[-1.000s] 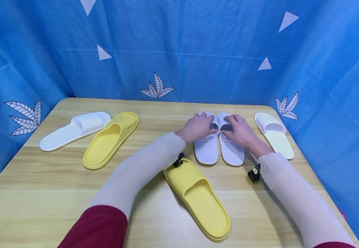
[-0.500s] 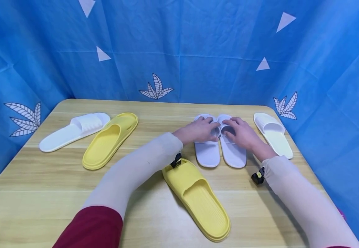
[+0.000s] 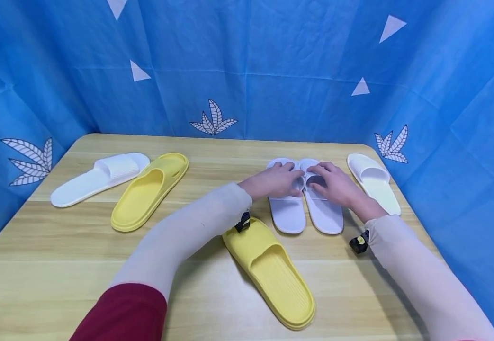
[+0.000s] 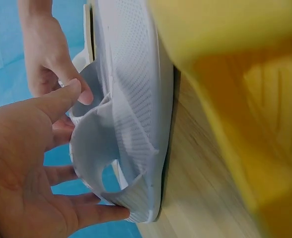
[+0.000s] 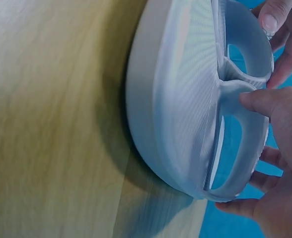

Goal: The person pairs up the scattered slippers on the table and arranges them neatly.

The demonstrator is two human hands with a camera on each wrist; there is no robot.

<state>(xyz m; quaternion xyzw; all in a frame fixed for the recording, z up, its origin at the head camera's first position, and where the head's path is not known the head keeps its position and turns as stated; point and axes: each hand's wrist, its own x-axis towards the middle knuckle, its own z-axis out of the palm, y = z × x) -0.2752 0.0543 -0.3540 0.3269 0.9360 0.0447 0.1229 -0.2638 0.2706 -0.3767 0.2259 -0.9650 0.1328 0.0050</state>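
A pair of lavender-white, open-heeled slippers (image 3: pixel 288 219) in our grip.
Left to right, we see a yellow slipper (image 3: pixel 138 199), our left hand (image 3: pixel 274 182) curled over one slipper's strap (image 4: pixel 94 136), then our right hand (image 3: pixel 335 186) curled over the other's, heels toward us on the pale wood-grain table (image 3: pixel 217 163).

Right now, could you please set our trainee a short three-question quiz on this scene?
1. What colour is the slipper nearest the person?
2. True or false: the right hand touches a white slipper.
3. How many slippers are on the table altogether?
A) four
B) six
C) eight

Key: 1. Yellow; 2. True; 3. B.
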